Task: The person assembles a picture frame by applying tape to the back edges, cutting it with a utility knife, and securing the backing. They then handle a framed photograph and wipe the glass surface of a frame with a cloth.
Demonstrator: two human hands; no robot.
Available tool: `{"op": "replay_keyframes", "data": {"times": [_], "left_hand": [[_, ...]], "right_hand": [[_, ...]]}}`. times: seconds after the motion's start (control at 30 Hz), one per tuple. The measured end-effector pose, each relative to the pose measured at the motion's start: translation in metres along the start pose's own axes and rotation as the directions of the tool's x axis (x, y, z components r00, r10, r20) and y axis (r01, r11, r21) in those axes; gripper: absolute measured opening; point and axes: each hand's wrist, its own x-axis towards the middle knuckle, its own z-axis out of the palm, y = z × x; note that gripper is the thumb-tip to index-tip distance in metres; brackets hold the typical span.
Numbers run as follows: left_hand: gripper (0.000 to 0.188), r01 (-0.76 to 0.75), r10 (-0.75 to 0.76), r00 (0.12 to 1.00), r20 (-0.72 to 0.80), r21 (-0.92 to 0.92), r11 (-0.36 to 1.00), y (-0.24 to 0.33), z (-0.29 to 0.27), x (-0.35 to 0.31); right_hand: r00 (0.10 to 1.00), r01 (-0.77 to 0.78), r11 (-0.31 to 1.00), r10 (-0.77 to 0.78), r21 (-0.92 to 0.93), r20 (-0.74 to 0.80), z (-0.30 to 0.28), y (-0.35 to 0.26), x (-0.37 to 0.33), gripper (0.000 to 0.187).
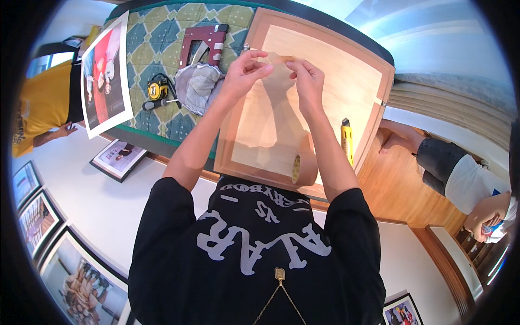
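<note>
Prints in dark frames (38, 216) lie on the white floor at far left, near a person in a yellow shirt (40, 103). Large unframed photo print (105, 73) rests on the left edge of the green patterned table cover (157, 38). On that cover: yellow tape measure (157, 88), dark red frame piece (203, 40), grey cloth (197, 86) just beside it.

Left hand (244, 70): thumb and fingertips pressed together, pinching the left end of a strip of tan tape (279, 67). Right hand (309, 81): same pinch on the strip's right end. Strip held between both hands, above the pale wooden backing board (346, 86), which sits inside its wooden frame on the table. Whether the strip touches the board cannot be told.

Roll of tan tape (304, 165) stands on edge on the board's near edge, beside the right forearm. Yellow utility knife (346, 138) lies on the board, right of that forearm. Second person (466, 179), white shirt and denim shorts, at far right on the wooden floor.
</note>
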Motion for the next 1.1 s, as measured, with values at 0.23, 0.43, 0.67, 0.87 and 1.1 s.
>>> {"op": "replay_keyframes", "data": {"times": [0.23,0.43,0.67,0.87,1.1], "left_hand": [[0.037,-0.011,0.007,0.999,-0.049,-0.078,0.997,-0.009,-0.016,0.035],[0.038,-0.060,0.047,0.997,0.054,0.274,0.960,-0.006,-0.043,0.054],[0.047,-0.378,0.488,0.870,0.069,0.730,0.569,-0.019,-0.063,0.065],[0.036,-0.421,0.482,0.869,0.115,0.686,0.594,-0.030,-0.065,0.071],[0.027,-0.458,0.521,0.845,0.122,0.670,0.585,-0.036,-0.066,0.076]], "right_hand": [[0.993,0.086,0.994,-0.091,-0.067,-0.078,0.036,0.024,0.013,0.021],[0.999,0.033,0.972,-0.033,-0.231,0.006,0.044,0.030,0.028,0.022],[0.986,0.074,0.891,-0.132,-0.448,-0.099,0.057,0.039,0.054,0.024],[0.990,0.054,0.807,-0.119,-0.588,-0.073,0.065,0.040,0.058,0.023],[0.989,0.096,0.801,-0.142,-0.591,-0.033,0.064,0.041,0.058,0.022]]}}
